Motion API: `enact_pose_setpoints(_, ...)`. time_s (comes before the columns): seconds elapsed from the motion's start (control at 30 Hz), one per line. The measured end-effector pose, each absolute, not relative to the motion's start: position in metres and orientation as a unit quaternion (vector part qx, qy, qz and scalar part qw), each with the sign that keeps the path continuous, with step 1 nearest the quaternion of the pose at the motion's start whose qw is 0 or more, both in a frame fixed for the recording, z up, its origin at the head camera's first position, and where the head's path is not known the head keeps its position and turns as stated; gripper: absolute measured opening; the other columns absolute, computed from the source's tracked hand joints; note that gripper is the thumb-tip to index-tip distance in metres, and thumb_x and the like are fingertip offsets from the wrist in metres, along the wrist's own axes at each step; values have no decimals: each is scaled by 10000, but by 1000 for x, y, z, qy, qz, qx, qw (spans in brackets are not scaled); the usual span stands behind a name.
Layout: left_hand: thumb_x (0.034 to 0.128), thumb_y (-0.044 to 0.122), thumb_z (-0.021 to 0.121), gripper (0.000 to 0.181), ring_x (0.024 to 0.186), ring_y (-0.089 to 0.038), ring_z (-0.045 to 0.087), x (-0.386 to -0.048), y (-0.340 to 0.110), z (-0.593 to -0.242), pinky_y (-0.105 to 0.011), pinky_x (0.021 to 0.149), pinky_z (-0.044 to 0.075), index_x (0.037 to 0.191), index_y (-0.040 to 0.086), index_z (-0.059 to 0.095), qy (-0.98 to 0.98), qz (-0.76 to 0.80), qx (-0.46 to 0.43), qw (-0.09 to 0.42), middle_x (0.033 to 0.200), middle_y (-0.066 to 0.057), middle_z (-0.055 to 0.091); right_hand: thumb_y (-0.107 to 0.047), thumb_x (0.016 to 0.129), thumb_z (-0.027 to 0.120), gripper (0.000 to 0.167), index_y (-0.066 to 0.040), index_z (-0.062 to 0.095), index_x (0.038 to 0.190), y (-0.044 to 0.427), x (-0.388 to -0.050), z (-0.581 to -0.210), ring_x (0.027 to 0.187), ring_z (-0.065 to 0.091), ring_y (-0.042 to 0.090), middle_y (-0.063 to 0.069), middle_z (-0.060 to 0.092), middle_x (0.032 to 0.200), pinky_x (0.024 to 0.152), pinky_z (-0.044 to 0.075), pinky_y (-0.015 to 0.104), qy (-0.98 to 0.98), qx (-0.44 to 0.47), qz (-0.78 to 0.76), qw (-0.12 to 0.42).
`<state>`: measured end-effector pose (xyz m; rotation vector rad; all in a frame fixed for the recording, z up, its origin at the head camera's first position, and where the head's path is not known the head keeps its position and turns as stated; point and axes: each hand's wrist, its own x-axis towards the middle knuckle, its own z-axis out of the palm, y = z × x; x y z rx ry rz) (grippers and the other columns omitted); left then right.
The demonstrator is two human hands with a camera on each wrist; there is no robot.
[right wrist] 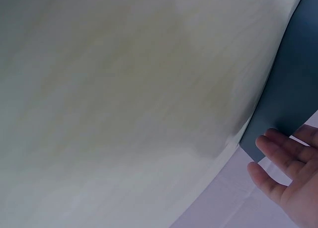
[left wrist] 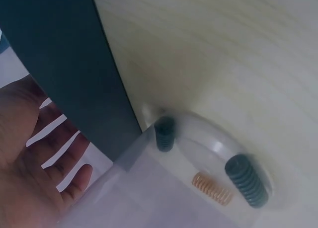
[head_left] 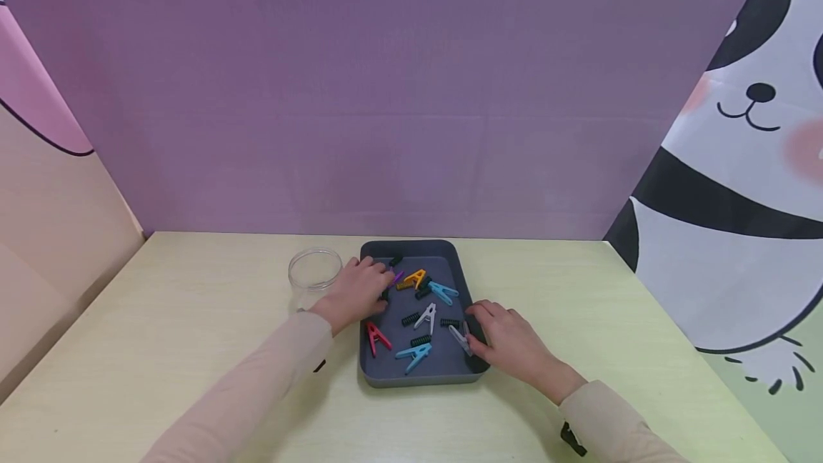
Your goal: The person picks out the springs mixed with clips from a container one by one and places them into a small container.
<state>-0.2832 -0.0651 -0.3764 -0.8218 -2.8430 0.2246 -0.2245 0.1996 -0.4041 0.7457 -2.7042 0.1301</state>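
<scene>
A dark grey tray (head_left: 424, 381) holds colored clips and springs. My left hand (head_left: 356, 293) reaches over its left wall, fingertips beside a purple clip (head_left: 397, 278) and a black spring (head_left: 384, 295) near the thumb. In the left wrist view the fingers of that hand (left wrist: 42, 158) are spread and slightly bent. On the right wall rests my right hand (head_left: 514, 345), its thumb near a grey clip (head_left: 459, 339); its fingers look loosely extended in the right wrist view (right wrist: 293, 173). Blue (head_left: 414, 356), red (head_left: 377, 339), white (head_left: 427, 317) and orange (head_left: 416, 277) clips lie in the tray.
Left of the tray stands a clear round container (head_left: 315, 268), close to my left wrist. The left wrist view shows two dark springs (left wrist: 247, 181) and a copper-colored spring (left wrist: 212, 189) inside it. A purple backdrop (head_left: 386, 91) rises behind the pale table (head_left: 212, 306).
</scene>
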Motion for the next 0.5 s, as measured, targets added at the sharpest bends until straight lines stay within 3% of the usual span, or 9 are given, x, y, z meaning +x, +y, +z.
enact_pose_setpoints(0.5,783,390,687,478,991,-222,519,-291,-60,-386,-395,874,424,1191,165,583,-960,55,-262,76,1128,-25,621,-274,790,653,351,-46,596,1051,199,-224,-404,928,589,191,60,615,1051,730,498,369,-949,263,42,167)
